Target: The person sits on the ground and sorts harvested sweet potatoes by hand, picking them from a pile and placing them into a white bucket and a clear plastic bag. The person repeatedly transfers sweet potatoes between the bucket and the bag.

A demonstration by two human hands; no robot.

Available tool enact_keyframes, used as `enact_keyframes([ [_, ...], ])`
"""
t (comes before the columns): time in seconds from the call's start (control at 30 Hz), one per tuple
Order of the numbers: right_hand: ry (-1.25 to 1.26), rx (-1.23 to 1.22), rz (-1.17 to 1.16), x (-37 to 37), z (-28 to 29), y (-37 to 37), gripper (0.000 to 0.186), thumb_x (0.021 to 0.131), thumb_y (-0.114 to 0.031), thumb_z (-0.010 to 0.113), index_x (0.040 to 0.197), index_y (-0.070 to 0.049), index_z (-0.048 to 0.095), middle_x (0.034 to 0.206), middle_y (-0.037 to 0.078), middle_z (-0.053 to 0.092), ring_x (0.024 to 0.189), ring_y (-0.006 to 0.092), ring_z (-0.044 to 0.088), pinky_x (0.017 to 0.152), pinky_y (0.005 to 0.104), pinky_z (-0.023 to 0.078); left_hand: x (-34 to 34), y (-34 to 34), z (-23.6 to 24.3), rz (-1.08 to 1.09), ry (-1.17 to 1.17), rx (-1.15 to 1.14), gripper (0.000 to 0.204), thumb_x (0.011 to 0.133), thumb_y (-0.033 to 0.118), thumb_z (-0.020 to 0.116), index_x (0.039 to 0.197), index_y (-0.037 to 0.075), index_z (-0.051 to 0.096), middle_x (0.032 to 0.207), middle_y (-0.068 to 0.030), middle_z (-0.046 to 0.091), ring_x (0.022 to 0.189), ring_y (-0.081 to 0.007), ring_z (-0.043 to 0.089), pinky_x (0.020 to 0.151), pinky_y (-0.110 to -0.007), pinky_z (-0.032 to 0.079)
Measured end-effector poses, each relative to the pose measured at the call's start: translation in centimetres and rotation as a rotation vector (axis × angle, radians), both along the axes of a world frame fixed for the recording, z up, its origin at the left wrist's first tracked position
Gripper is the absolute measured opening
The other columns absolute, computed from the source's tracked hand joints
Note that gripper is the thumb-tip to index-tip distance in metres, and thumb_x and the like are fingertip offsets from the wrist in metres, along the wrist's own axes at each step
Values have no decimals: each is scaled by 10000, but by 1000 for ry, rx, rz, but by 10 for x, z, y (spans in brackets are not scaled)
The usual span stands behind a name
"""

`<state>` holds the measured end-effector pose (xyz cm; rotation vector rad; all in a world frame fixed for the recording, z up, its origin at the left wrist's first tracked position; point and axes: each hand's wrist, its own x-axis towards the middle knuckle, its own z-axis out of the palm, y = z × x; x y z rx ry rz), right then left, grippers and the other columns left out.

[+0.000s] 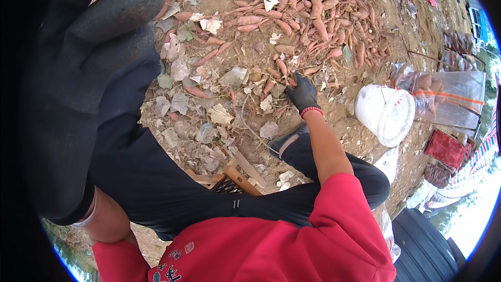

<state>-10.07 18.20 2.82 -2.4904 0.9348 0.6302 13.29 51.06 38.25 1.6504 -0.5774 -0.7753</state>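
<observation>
Reaching with right hand [302, 94] to sweet potato [291, 81] on ground [237, 55], at near edge of pile [317, 9]; cannot tell whether pinching or touching with fingers. Holding left hand [86, 70] raised with fingers spread, seemingly empty. With bucket [370, 107] near at right, probably for short reach.

Your left hand [78, 99], in a black glove, is raised close before you, well up from your lap; its fingers [125, 13] stand apart, some running out of sight. A pale band [87, 220] circles that wrist, with a short bare stretch of arm above the sleeve [117, 261]. Your right arm [331, 149] reaches down and forward past your bent right knee [378, 183], bare from wrist to elbow. Its gloved right hand [302, 94] points downward beyond a red bracelet [311, 110], fingertips too small to read.
</observation>
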Motion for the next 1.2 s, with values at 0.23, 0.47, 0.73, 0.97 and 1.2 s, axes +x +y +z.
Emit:
enact_keyframes([
  [0.23, -177, 294, -184, -43, 132, -102, 384, 833, -194, 705, 1192, -73, 644, 838, 97, 674, 644, 157, 605, 606, 296, 493, -2, -3, -3, -46, -71, 7, 513, 1048, 205, 299, 1495, -26, 202, 1435, -182, 419, 1182, -224, 501, 972, -330, 454],
  [0.47, 40, -446, -152, -182, 251, -242, 505, 806, -286, 732, 1248, -92, 585, 1024, 151, 652, 728, 279, 670, 686, 381, 536, 2, -13, 3, -86, -120, 6, 513, 1048, 206, 300, 1495, -26, 201, 1441, -181, 410, 1192, -226, 491, 981, -334, 444],
  [0.73, 226, 2, 317, -59, 99, -119, 270, 837, -280, 602, 1040, -105, 637, 1048, 176, 644, 1003, 373, 620, 863, 453, 494, 1, -20, 4, -77, -119, 44, 514, 1048, 207, 300, 1496, -26, 201, 1447, -180, 400, 1203, -228, 480, 991, -338, 433],
  [0.97, 275, -179, 49, -62, -22, -41, 466, 831, -296, 639, 1231, -94, 511, 1140, 201, 605, 1022, 382, 634, 857, 492, 514, 7, -22, 0, -40, -50, 55, 514, 1048, 208, 300, 1496, -25, 200, 1452, -179, 391, 1213, -230, 470, 1000, -342, 424],
  [1.2, 14, -245, -54, -9, 1, -29, 549, 856, -279, 586, 1390, -212, 478, 1077, 184, 610, 955, 379, 651, 804, 496, 514, 12, -8, 3, 31, -23, 60, 515, 1049, 208, 301, 1496, -25, 199, 1458, -178, 382, 1222, -232, 461, 1009, -345, 414],
])
